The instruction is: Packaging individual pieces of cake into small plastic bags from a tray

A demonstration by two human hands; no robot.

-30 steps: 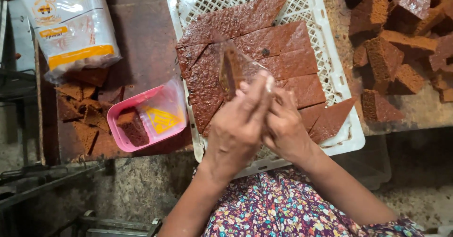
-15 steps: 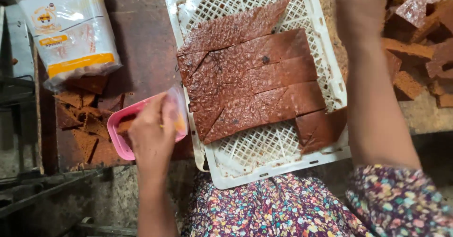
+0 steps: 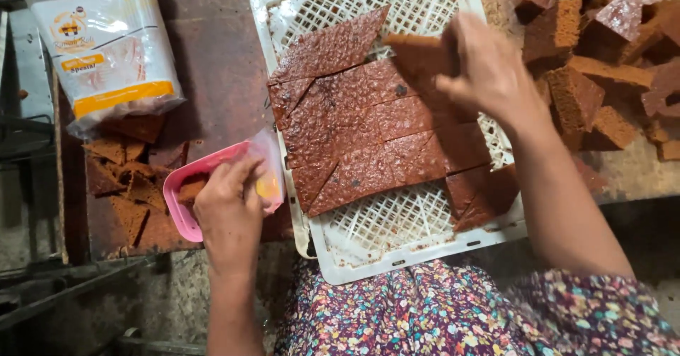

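Left hand (image 3: 228, 211): pinched on pink plastic tub (image 3: 185, 218) | right hand (image 3: 485, 69): brown diamond-cut cake slice (image 3: 418, 48) gripped over white lattice crate (image 3: 368, 246) | advice: slice to be supported flat

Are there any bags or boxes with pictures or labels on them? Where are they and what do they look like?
Plastic bag: top left on the brown table, soft and crinkly, white and clear, with an orange band and a small picture.
Pink tub: under the left hand, left of the white crate, with a yellow patch showing through clear plastic.
No signs or screens in view.
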